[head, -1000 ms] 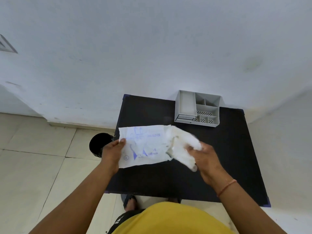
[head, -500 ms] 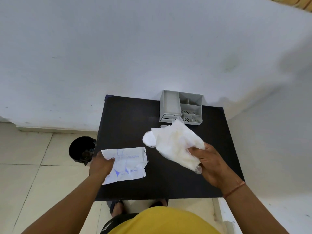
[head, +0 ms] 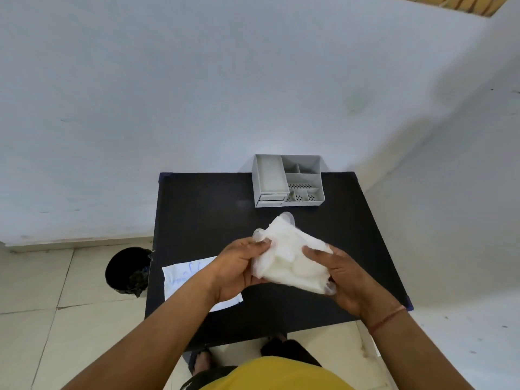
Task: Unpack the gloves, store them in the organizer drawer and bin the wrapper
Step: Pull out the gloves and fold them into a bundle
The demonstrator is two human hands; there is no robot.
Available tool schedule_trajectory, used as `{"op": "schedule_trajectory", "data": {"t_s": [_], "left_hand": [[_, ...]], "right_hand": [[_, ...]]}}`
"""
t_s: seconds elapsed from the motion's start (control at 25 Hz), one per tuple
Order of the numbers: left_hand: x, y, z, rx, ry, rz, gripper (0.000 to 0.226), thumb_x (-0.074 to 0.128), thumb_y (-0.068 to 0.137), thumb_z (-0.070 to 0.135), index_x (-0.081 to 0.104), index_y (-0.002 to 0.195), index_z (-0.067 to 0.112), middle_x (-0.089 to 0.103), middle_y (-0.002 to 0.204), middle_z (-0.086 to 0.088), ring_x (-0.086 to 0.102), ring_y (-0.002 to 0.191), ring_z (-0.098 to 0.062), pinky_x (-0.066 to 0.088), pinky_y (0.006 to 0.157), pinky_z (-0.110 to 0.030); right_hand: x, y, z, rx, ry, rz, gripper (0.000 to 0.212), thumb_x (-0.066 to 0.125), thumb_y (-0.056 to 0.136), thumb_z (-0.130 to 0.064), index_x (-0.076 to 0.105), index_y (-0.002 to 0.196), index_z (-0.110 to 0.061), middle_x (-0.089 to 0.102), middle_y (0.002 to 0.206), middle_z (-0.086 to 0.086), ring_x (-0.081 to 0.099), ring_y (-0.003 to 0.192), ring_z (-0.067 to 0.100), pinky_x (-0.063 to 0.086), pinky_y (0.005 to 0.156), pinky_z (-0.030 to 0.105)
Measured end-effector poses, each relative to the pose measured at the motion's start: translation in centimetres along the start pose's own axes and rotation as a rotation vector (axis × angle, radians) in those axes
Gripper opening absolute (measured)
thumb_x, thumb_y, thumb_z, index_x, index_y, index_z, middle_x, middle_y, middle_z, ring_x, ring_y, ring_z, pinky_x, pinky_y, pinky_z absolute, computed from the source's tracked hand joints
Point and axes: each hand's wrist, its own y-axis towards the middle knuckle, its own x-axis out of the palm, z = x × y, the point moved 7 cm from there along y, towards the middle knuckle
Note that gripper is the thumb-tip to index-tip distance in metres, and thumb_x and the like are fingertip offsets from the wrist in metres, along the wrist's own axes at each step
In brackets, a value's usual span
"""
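The black table (head: 197,209) is in front of me, and the grey organizer (head: 288,180) sits at its far edge, straight ahead of the gloves (head: 287,257). My left hand (head: 239,266) and right hand (head: 342,280) both pinch the white bundle. Its long side runs left to right. A moment ago my left hand held the wrapper (head: 183,280); now it lies on the table.
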Motion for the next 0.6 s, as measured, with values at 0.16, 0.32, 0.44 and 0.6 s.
{"op": "schedule_trajectory", "data": {"t_s": [0.16,0.32,0.44,0.6], "left_hand": [[0.1,0.8,0.4,0.096,0.341,0.190,0.015,0.085,0.091,0.025,0.086,0.106,0.021,0.086,0.111,-0.008,0.084,0.095,-0.024,0.067,0.068,-0.036],[2.1,1.7,1.1,0.171,0.412,0.185,0.058,0.086,0.077,0.066,0.080,0.116,0.023,0.084,0.093,-0.005,0.077,0.065,-0.018,0.055,0.047,-0.028],[4.6,2.4,0.5,0.090,0.088,-0.099,0.093,0.066,0.081,0.083,0.064,0.146,0.016,0.078,0.115,-0.014,0.074,0.094,-0.031,0.058,0.073,-0.036],[6.8,5.7,-1.0,-0.001,0.222,-0.087,0.069,0.078,0.089,0.058,0.068,0.144,0.018,0.070,0.146,-0.017,0.068,0.132,-0.039,0.060,0.103,-0.055]], "right_hand": [[-2.6,0.1,1.7,0.078,0.332,-0.064,0.053,0.058,0.100,-0.057,0.070,0.137,-0.020,0.070,0.141,0.016,0.061,0.133,0.038,0.056,0.102,0.057],[-3.7,1.0,2.4,0.096,0.355,-0.127,0.054,0.081,0.086,-0.025,0.068,0.137,-0.014,0.073,0.135,0.020,0.068,0.123,0.036,0.065,0.083,0.049],[-4.9,1.7,0.1,0.016,0.192,-0.163,0.053,0.089,0.074,-0.019,0.073,0.124,-0.023,0.081,0.118,0.011,0.078,0.109,0.034,0.067,0.073,0.046],[-6.9,3.3,-2.4,-0.004,-0.031,-0.177,0.032,0.081,0.089,-0.016,0.079,0.119,-0.027,0.081,0.119,0.011,0.080,0.104,0.029,0.066,0.077,0.045]]}}
